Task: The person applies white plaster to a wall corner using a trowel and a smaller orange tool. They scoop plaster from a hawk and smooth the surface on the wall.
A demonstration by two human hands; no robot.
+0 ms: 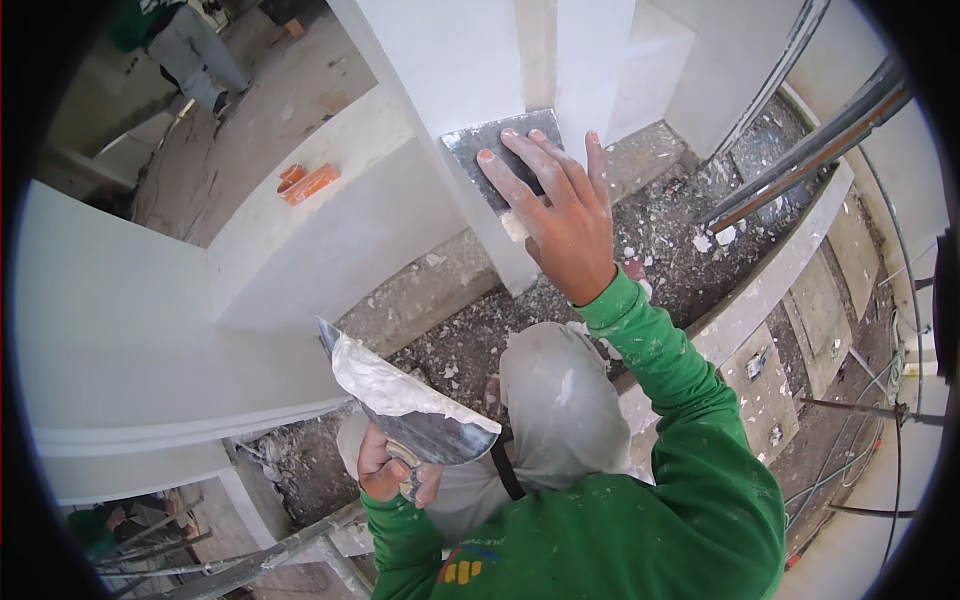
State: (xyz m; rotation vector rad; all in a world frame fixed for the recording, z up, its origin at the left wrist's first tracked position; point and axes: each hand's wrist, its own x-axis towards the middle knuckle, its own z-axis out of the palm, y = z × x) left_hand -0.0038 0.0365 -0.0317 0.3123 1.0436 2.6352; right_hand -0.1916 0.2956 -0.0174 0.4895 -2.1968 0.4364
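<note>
My left hand (383,468) is closed round the handle of a wide dark metal plastering trowel (440,436), held tilted over my lap. A thick heap of white wet plaster (385,382) lies along its upper side. Ahead, my right hand (568,222) holds a flat rectangular metal plastering blade (472,148) against the lower part of a white pillar (450,60). Its dusty fingers are stretched over the back of the blade. A pale edge, perhaps a handle, shows beneath my palm; the thumb is hidden.
A low white wall (340,230) curves away left, with an orange object (310,184) on its ledge. Plaster crumbs litter the dark floor (455,345). Metal poles (810,150) slant at right, near loose cables (870,450). Another person (195,60) stands far left; a green sleeve (92,530) shows lower left.
</note>
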